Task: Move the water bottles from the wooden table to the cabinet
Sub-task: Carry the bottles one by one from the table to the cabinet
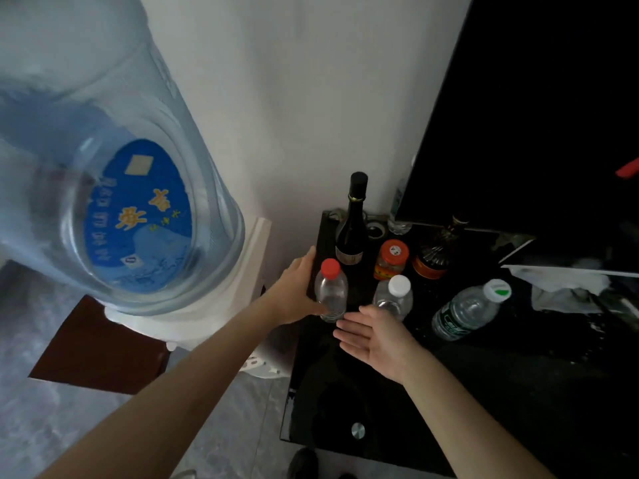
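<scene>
- The left hand [294,288] has its grip around the red-capped bottle [331,292], thumb across the near side low down, fingers behind it; the bottle stands upright at the left edge of the black glossy cabinet top [345,392] and looks clear and empty.
- The right hand [375,337] is released, palm turned left with fingers straight, just near of the white-capped bottle [394,297], holding nothing.
- The white-capped bottle stands upright right of the red-capped one; whether it holds water cannot be told.
- Further right, a green-labelled bottle [466,311] with a white-and-green cap stands on the same worktop, clear through its upper part.
- Behind them stand a dark wine bottle [352,229], a small jar [390,259] with an orange-red lid and yellowish contents, and a dark ribbed bottle [437,252].
- At the far left, a large blue water jug [121,167] sits inverted on a white dispenser [249,271].
</scene>
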Demonstrator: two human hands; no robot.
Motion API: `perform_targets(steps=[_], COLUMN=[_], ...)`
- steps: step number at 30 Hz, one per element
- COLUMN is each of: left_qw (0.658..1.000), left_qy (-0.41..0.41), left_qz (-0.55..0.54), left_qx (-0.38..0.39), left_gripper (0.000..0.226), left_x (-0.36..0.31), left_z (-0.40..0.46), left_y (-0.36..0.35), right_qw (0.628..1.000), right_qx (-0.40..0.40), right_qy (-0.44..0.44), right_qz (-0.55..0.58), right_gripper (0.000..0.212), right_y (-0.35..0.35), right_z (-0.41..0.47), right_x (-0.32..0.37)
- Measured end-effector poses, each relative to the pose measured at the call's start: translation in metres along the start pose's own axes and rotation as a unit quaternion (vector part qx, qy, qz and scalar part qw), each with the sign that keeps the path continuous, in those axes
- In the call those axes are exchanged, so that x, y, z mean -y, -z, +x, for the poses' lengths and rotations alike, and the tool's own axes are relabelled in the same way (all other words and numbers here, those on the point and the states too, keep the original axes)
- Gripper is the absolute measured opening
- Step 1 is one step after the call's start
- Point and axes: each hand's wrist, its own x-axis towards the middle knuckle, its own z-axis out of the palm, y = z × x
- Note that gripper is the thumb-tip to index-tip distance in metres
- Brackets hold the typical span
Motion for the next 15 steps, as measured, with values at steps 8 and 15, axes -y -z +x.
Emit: perform_targets(steps=[8, 15], left_qw=[0.99, 0.966], left_qy=[0.074, 0.069], left_qz=[0.115, 0.203], left_qx=[-0.028, -0.143], left_gripper=[0.1, 0.071], left_x=[-0.022, -0.037], left_z=[-0.097, -0.203], left_y=[0.031, 0.059], right_qw=[0.952, 0.731], right_qx=[-0.021, -0.043], right_qy=[0.106, 0.282], right_qz=[-0.287, -0.62], right_gripper=[0.032, 0.029], right_y=[-0.026, -0.08], right_z=[-0.091, -0.163], right_x=[0.021, -0.007])
